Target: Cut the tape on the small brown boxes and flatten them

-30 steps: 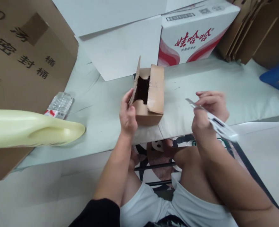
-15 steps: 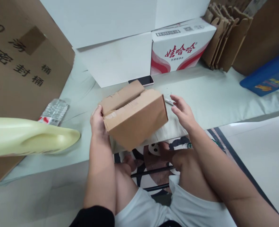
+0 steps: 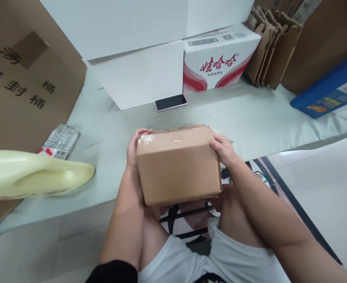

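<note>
A brown cardboard box (image 3: 179,173) is held between both hands above my lap, at the near edge of the cloth-covered table (image 3: 108,149). My left hand (image 3: 134,147) is closed on its left end, with fingertips over the top edge. Against the opposite end presses my right hand (image 3: 223,149), its thumb on the upper face and the other fingers mostly hidden. Clear tape shines on the upper left of the box. Beyond it a phone (image 3: 171,102) lies dark screen up on the cloth.
At left are a pale yellow bottle (image 3: 38,173), a clear plastic bottle (image 3: 60,141) and a large carton (image 3: 26,90). White panels (image 3: 141,78) and a red-and-white carton (image 3: 220,63) stand behind. Folded cardboard (image 3: 273,51) and a blue container (image 3: 332,90) are at right.
The box has turned and come down toward me, its long side now facing me. My right hand has closed on its right end; before, it was open and apart from it.
</note>
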Tool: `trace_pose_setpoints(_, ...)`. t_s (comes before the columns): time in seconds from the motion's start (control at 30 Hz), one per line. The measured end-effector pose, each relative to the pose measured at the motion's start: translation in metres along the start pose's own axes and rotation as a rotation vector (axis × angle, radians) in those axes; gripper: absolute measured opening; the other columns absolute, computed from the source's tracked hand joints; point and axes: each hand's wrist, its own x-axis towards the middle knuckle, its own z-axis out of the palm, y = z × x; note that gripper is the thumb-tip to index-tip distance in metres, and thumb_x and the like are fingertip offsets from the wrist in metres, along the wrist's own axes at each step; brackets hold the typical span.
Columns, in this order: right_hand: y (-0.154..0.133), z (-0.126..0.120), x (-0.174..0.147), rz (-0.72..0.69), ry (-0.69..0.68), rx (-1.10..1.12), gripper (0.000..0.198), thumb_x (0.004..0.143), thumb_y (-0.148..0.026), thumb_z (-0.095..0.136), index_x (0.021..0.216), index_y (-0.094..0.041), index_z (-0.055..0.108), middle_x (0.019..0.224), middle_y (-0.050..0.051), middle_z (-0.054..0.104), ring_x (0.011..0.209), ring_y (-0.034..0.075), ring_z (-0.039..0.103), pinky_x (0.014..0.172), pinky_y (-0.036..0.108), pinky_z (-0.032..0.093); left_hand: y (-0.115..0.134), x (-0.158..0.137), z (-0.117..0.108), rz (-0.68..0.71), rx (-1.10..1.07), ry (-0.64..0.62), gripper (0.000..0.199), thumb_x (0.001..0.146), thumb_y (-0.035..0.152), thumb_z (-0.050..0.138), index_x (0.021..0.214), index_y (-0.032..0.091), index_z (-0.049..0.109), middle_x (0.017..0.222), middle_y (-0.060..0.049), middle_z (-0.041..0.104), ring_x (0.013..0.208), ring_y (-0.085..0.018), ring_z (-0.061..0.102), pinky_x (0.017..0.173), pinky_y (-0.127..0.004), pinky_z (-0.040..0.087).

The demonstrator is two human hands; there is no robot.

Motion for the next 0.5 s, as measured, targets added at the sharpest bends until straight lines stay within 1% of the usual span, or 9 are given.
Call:
trace_pose_setpoints(0.03,0.003,-0.001,0.0,0.037,0.036,-0.01,0.072,0.085,-0.084,0.041,0.097,-0.022,0.075,0.1,0.009,0.073,0.102,0.029,0.068,0.094,0.045,0.053,0.0,0.004,0.002,-0.021,-0.01,-0.044,0.032,0.084,0.054,0.063,0.09,0.022,0.068,0.102,-0.008,0.076,0.091,-0.028,0.074,0.071,-0.038,0.061)
trace_pose_setpoints(0.1,0.009,-0.001,0.0,0.088,0.091,-0.027,0.076,0.084,-0.086,0.04,0.113,-0.024,0.072,0.113,0.01,0.072,0.112,0.03,0.065,0.1,0.047,0.051,-0.002,0.006,0.003,-0.109,-0.01,-0.189,0.053,0.081,0.07,0.058,0.095,0.02,0.071,0.102,-0.012,0.076,0.104,-0.035,0.073,0.08,-0.044,0.061)
trace_pose_setpoints(0.17,0.016,-0.002,0.0,0.107,0.135,-0.052,0.078,0.084,-0.084,0.041,0.129,-0.026,0.065,0.127,0.011,0.067,0.121,0.031,0.061,0.105,0.047,0.049,-0.004,0.003,-0.002,-0.212,0.019,-0.326,0.07,0.072,0.082,0.06,0.098,0.019,0.072,0.101,-0.015,0.076,0.11,-0.04,0.071,0.084,-0.049,0.061)
trace_pose_setpoints(0.23,0.023,-0.001,-0.001,0.113,0.17,-0.098,0.079,0.085,-0.081,0.041,0.14,-0.026,0.056,0.133,0.012,0.063,0.124,0.031,0.058,0.105,0.049,0.048,-0.006,-0.001,-0.008,-0.228,0.04,-0.418,0.078,0.062,0.087,0.065,0.099,0.019,0.073,0.103,-0.017,0.076,0.114,-0.043,0.069,0.088,-0.052,0.06)
trace_pose_setpoints(0.3,0.031,-0.001,0.0,0.119,0.198,-0.147,0.079,0.087,-0.078,0.041,0.146,-0.026,0.05,0.131,0.012,0.062,0.123,0.031,0.058,0.104,0.051,0.049,-0.004,-0.003,-0.013,-0.191,0.066,-0.475,0.077,0.054,0.082,0.076,0.1,0.02,0.073,0.106,-0.018,0.076,0.117,-0.044,0.067,0.092,-0.054,0.06)
trace_pose_setpoints(0.4,0.04,0.0,0.001,0.128,0.257,-0.173,0.076,0.089,-0.072,0.042,0.15,-0.026,0.042,0.131,0.012,0.06,0.124,0.03,0.058,0.103,0.051,0.05,0.0,-0.002,-0.018,-0.162,0.128,-0.538,0.069,0.05,0.062,0.09,0.104,0.022,0.073,0.108,-0.017,0.077,0.119,-0.045,0.066,0.095,-0.055,0.059)
trace_pose_setpoints(0.47,0.044,0.001,0.003,0.138,0.321,-0.148,0.074,0.09,-0.07,0.042,0.149,-0.027,0.041,0.134,0.012,0.058,0.127,0.029,0.056,0.103,0.049,0.051,0.002,-0.001,-0.019,-0.127,0.133,-0.526,0.063,0.052,0.051,0.091,0.104,0.022,0.072,0.107,-0.016,0.077,0.119,-0.045,0.066,0.094,-0.053,0.06)
trace_pose_setpoints(0.5,0.045,0.001,0.004,0.148,0.351,-0.123,0.072,0.09,-0.07,0.041,0.148,-0.027,0.042,0.135,0.012,0.057,0.128,0.028,0.056,0.103,0.048,0.051,0.002,0.0,-0.02,-0.067,0.108,-0.477,0.059,0.053,0.047,0.091,0.102,0.021,0.072,0.106,-0.016,0.078,0.117,-0.045,0.067,0.093,-0.053,0.06)
